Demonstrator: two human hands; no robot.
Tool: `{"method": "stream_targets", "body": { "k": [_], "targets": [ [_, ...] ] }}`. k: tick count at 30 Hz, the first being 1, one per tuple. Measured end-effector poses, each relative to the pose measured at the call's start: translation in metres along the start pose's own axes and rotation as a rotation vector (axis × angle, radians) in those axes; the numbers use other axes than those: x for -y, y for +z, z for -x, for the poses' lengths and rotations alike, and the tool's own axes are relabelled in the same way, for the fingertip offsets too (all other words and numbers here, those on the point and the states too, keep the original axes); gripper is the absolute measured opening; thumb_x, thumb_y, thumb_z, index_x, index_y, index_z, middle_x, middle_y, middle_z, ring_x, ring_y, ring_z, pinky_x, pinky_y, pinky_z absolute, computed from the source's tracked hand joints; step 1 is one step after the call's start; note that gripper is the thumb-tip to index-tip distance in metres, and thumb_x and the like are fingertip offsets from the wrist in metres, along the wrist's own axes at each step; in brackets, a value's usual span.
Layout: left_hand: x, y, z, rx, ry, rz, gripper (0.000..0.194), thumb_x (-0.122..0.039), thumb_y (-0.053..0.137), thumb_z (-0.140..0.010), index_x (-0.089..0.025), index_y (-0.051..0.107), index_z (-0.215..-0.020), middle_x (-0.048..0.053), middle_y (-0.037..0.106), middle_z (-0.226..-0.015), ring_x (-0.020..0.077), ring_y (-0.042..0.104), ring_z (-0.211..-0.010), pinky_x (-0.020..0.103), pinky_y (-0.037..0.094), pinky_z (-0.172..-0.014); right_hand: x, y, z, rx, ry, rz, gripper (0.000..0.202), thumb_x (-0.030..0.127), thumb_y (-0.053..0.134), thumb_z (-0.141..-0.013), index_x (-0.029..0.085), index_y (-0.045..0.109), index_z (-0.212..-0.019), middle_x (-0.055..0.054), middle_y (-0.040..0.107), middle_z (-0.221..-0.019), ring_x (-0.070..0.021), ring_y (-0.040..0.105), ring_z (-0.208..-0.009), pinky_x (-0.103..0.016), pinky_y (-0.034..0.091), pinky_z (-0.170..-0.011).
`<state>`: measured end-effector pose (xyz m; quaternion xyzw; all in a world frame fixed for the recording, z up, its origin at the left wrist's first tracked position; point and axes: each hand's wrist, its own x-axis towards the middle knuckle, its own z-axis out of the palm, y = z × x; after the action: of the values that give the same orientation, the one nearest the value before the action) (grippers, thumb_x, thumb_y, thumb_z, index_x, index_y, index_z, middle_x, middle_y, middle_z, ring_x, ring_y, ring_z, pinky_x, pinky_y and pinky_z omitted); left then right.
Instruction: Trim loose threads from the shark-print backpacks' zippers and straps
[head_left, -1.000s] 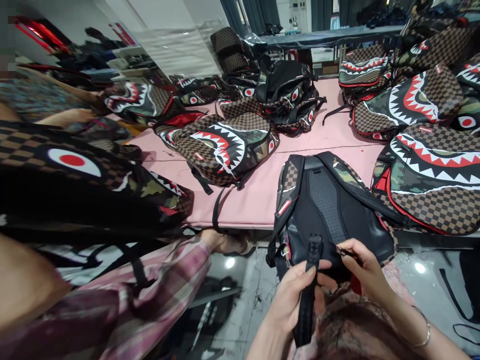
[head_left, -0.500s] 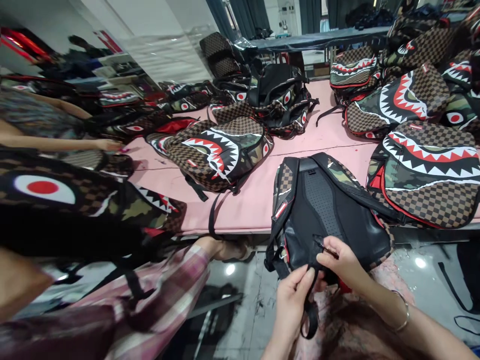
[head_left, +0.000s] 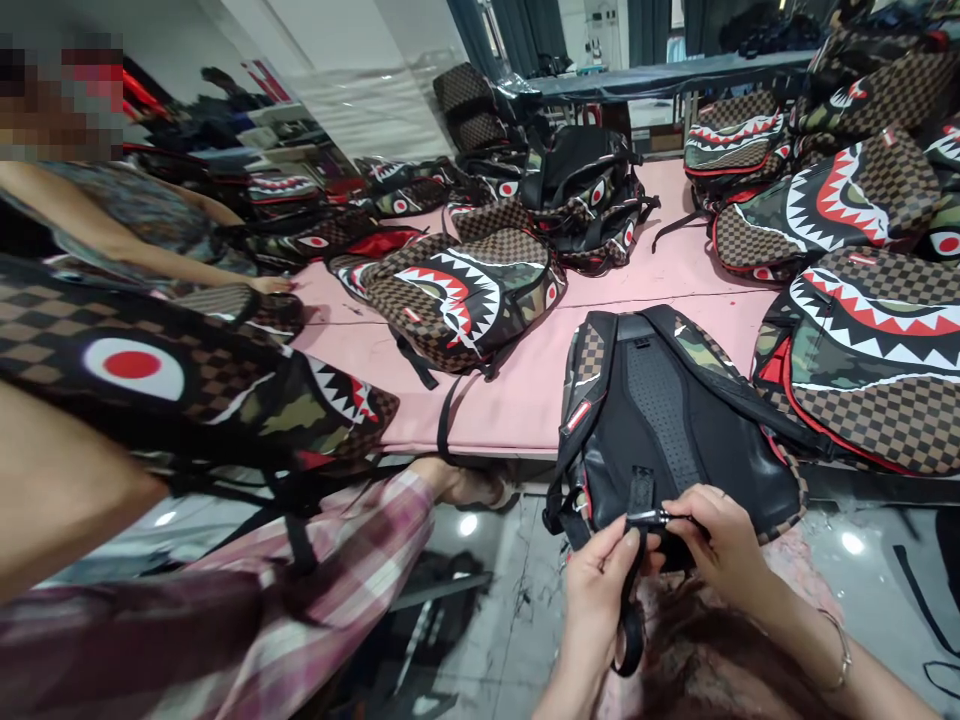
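A backpack (head_left: 611, 410) lies with its black padded back panel up, its lower end overhanging the pink table's near edge. My left hand (head_left: 600, 580) is closed on a black webbing strap (head_left: 634, 640), whose loose end curls down below my fingers. Level with it, my right hand (head_left: 720, 535) grips a slim dark tool (head_left: 651, 518) with a shiny front part. That tool reaches across to the strap by my left fingertips; its exact kind is unclear. Just above it a short black textured tab (head_left: 641, 487) shows on the bag.
Shark-mouth backpacks in brown check and camouflage lie on the pink table (head_left: 510, 415), one (head_left: 885, 330) touching mine on the right, another (head_left: 469, 290) further left. At left, a person in plaid trousers (head_left: 337, 610) has a backpack (head_left: 225, 390). Another person's arm (head_left: 150, 250) reaches in behind.
My right hand has moved slightly down and away from the panel, and the tool now lies level across the strap. My left hand keeps its pinch. The view has shifted a little left.
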<state>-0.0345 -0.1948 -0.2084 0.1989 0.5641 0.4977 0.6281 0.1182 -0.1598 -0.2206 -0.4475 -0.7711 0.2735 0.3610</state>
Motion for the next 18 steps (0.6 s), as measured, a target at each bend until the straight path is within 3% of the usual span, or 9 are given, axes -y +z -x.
{"method": "stream_targets", "body": {
  "k": [6, 10, 11, 12, 15, 16, 18],
  "targets": [
    [0.0, -0.004, 0.003, 0.06, 0.031, -0.028, 0.03, -0.034, 0.068, -0.067, -0.014, 0.067, -0.089, 0.005, 0.068, -0.069, 0.014, 0.06, -0.055, 0.025, 0.048, -0.057, 0.001, 0.0, 0.003, -0.001, 0.037, -0.118, 0.014, 0.026, 0.044, -0.087, 0.021, 0.056, -0.093, -0.005, 0.061, -0.082, -0.0184, 0.055, -0.076, -0.03, 0.041, -0.067],
    [-0.019, -0.032, 0.001, 0.352, 0.075, -0.339, 0.024, -0.036, 0.064, -0.069, -0.013, 0.067, -0.062, 0.007, 0.065, -0.062, 0.0164, 0.059, -0.057, 0.025, 0.046, -0.056, -0.002, -0.003, 0.005, 0.079, 0.013, -0.185, 0.012, 0.024, 0.047, -0.085, 0.022, 0.058, -0.087, -0.003, 0.058, -0.073, -0.0169, 0.054, -0.069, -0.029, 0.04, -0.063],
    [-0.025, -0.043, -0.002, 0.362, 0.123, -0.439, 0.027, -0.037, 0.061, -0.071, -0.013, 0.066, -0.058, 0.007, 0.065, -0.061, 0.0168, 0.059, -0.058, 0.025, 0.045, -0.057, -0.002, -0.005, 0.005, 0.074, 0.035, -0.234, 0.012, 0.024, 0.047, -0.085, 0.022, 0.058, -0.087, -0.002, 0.058, -0.072, -0.0164, 0.053, -0.068, -0.028, 0.04, -0.063],
    [-0.032, -0.054, -0.007, 0.305, 0.189, -0.526, 0.03, -0.039, 0.058, -0.073, -0.014, 0.066, -0.058, 0.008, 0.065, -0.063, 0.0169, 0.059, -0.059, 0.025, 0.045, -0.057, -0.002, -0.006, 0.003, 0.067, 0.075, -0.288, 0.012, 0.025, 0.047, -0.085, 0.021, 0.058, -0.088, -0.003, 0.058, -0.074, -0.016, 0.053, -0.069, -0.027, 0.04, -0.063],
    [-0.049, -0.083, -0.03, -0.16, 0.388, -0.744, 0.027, -0.042, 0.054, -0.074, -0.018, 0.067, -0.076, 0.006, 0.067, -0.073, 0.016, 0.057, -0.059, 0.025, 0.043, -0.057, 0.003, -0.005, -0.008, 0.113, 0.247, -0.441, 0.016, 0.026, 0.05, -0.081, 0.021, 0.056, -0.095, -0.002, 0.059, -0.082, -0.0155, 0.055, -0.073, -0.026, 0.042, -0.064],
    [-0.052, -0.089, -0.04, -0.252, 0.41, -0.827, 0.026, -0.042, 0.057, -0.072, -0.019, 0.067, -0.08, 0.005, 0.067, -0.075, 0.0163, 0.057, -0.06, 0.024, 0.042, -0.057, 0.005, -0.003, -0.014, 0.141, 0.302, -0.48, 0.019, 0.025, 0.054, -0.078, 0.022, 0.056, -0.096, -0.001, 0.06, -0.083, -0.0154, 0.055, -0.073, -0.025, 0.042, -0.064],
    [-0.056, -0.096, -0.06, -0.262, 0.377, -0.963, 0.024, -0.042, 0.062, -0.066, -0.02, 0.067, -0.075, 0.003, 0.066, -0.068, 0.0171, 0.058, -0.059, 0.024, 0.04, -0.056, 0.011, 0.005, -0.028, 0.173, 0.363, -0.516, 0.018, 0.024, 0.059, -0.07, 0.02, 0.058, -0.088, 0.001, 0.059, -0.075, -0.0142, 0.054, -0.068, -0.023, 0.041, -0.06]
  ]
}}
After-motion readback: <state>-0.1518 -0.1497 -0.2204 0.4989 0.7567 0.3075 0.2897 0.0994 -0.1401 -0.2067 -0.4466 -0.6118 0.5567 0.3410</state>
